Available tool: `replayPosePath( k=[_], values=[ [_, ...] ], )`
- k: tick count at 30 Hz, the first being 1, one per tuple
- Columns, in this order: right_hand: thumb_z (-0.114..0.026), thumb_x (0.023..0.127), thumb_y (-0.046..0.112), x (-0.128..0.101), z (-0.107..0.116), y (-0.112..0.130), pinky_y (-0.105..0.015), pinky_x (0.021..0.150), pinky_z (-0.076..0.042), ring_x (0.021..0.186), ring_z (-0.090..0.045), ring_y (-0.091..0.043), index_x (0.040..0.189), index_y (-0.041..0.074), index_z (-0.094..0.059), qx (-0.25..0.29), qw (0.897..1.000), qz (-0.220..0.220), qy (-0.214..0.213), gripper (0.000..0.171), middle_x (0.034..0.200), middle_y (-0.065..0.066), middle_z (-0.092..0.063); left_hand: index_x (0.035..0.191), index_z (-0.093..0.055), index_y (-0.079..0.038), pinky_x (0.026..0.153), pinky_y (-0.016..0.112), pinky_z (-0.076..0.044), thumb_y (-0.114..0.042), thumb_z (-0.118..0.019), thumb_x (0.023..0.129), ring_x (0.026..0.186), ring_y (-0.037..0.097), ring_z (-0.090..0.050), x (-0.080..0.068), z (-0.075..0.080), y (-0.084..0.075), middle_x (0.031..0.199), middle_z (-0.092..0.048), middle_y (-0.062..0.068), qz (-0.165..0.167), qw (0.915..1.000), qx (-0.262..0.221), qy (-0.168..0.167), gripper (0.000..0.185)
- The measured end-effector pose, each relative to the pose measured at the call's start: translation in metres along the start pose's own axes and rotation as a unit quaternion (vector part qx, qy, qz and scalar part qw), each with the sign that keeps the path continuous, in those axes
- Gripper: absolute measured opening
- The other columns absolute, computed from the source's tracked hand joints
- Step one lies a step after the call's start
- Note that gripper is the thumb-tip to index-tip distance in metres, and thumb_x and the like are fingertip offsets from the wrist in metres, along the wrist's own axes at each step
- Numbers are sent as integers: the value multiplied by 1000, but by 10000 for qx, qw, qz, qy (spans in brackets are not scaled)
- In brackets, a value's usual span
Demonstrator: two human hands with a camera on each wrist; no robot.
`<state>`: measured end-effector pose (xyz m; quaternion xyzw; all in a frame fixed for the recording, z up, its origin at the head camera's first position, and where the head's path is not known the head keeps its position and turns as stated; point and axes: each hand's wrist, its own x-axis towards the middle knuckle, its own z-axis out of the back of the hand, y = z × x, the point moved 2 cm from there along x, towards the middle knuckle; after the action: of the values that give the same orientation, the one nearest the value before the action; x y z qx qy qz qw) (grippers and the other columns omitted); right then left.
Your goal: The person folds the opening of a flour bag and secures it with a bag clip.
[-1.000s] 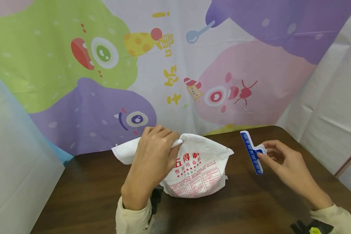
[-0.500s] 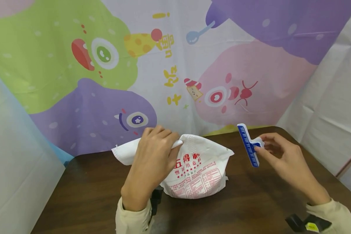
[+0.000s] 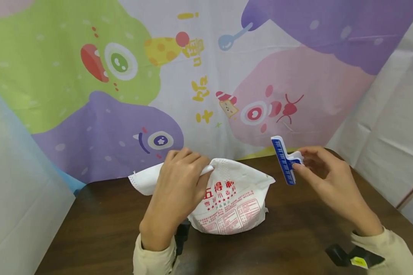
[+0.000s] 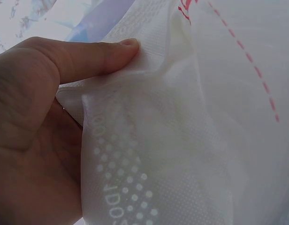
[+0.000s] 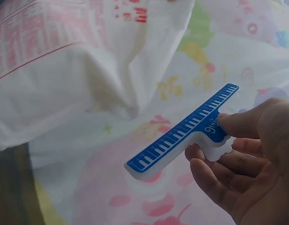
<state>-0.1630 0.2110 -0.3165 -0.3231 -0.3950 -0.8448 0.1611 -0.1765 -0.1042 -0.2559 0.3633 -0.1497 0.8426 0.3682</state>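
Observation:
A white flour bag (image 3: pixel 230 210) with red print sits mid-table, its top edge folded over. My left hand (image 3: pixel 179 187) grips that folded top, the thumb pressing on the white fabric (image 4: pixel 149 140) in the left wrist view. To the right of the bag, my right hand (image 3: pixel 330 183) pinches a blue-and-white bag clip (image 3: pixel 283 160) by its handles, thumb on the blue side and fingers behind. In the right wrist view the clip (image 5: pixel 182 133) shows a piano-key pattern on its long bar and hangs in the air, apart from the bag.
The dark brown wooden table (image 3: pixel 99 225) carries the bag. Behind it hangs a cloth backdrop (image 3: pixel 213 68) with cartoon figures, and pale sheets (image 3: pixel 17 183) enclose the sides. Dark wrist straps (image 3: pixel 354 258) sit at the sleeves.
My right hand has moved left and upward with the clip, bringing it closer to the bag. The left hand keeps its grip on the folded top.

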Motion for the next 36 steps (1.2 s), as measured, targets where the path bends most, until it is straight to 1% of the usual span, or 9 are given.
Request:
replayPosePath(
  k=[9, 13, 16, 20, 26, 29, 32, 34, 36],
  values=[
    [-71, 85, -10, 10, 2, 27, -12, 78, -52, 90, -67, -6, 120, 5, -65, 523, 9984, 181, -62, 38, 102, 3, -70, 68, -56, -12, 74, 39, -42, -2, -73, 83, 69, 19, -51, -1, 0, -1, 63, -54, -2, 12, 10000, -36, 4, 24],
    [-70, 83, -14, 15, 0, 39, -15, 82, -52, 94, -68, -6, 124, 3, -65, 652, 9968, 459, -114, 45, 109, 0, -70, 70, -60, -12, 75, 39, -42, -2, -73, 83, 70, 19, -52, -1, 0, -1, 65, -56, -2, 18, 10000, -29, 13, 21],
    [-70, 82, -17, 16, -2, 47, -16, 84, -52, 95, -68, -6, 124, 2, -65, 683, 9953, 668, -175, 46, 111, -1, -69, 72, -62, -11, 75, 39, -42, -2, -73, 83, 71, 19, -53, -1, 0, -1, 66, -58, -2, 15, 10000, -37, 5, 18],
    [-68, 82, -19, 18, -5, 56, -17, 84, -52, 94, -67, -9, 120, -1, -65, 836, 9930, 803, -229, 43, 107, -2, -69, 73, -64, -11, 75, 39, -42, -2, -73, 83, 72, 19, -53, -1, 1, 0, 67, -59, -3, 8, 10000, -40, 2, 16],
    [-61, 87, -18, 23, -8, 66, -20, 87, -52, 95, -66, -15, 122, -7, -61, 1225, 9866, 1011, -379, 37, 108, -9, -67, 71, -62, -11, 75, 39, -42, -1, -73, 82, 71, 19, -53, -1, 0, -2, 67, -59, -2, 14, 10000, -34, -38, 19],
    [-64, 84, -20, 27, -10, 69, -19, 86, -52, 93, -66, -14, 120, -8, -61, 1192, 9857, 1121, -402, 38, 106, -8, -67, 70, -61, -11, 75, 39, -42, -1, -73, 81, 71, 20, -53, 0, 0, -2, 66, -58, -3, 7, 10000, -60, -43, 19],
    [-66, 79, -24, 28, -10, 74, -17, 84, -52, 91, -65, -12, 116, -9, -62, 1001, 9855, 1333, -316, 40, 104, -8, -68, 70, -60, -12, 75, 39, -42, -2, -74, 81, 72, 20, -53, 0, 0, -3, 65, -57, -3, -7, 10000, -41, -28, 20],
    [-68, 82, -19, 29, -9, 77, -17, 83, -52, 91, -65, -11, 114, -10, -62, 941, 9837, 1503, -297, 34, 102, -9, -68, 70, -61, -11, 74, 39, -42, -2, -74, 81, 72, 20, -53, 0, 0, -3, 66, -58, -2, -14, 10000, -15, -30, 20],
    [-69, 88, -6, 29, -7, 80, -17, 84, -52, 91, -66, -11, 112, -11, -62, 949, 9812, 1650, -334, 25, 101, -8, -69, 71, -62, -11, 74, 38, -42, -2, -75, 81, 72, 20, -53, 0, 0, -3, 66, -59, -2, -20, 10000, 8, -30, 18]
  ],
)
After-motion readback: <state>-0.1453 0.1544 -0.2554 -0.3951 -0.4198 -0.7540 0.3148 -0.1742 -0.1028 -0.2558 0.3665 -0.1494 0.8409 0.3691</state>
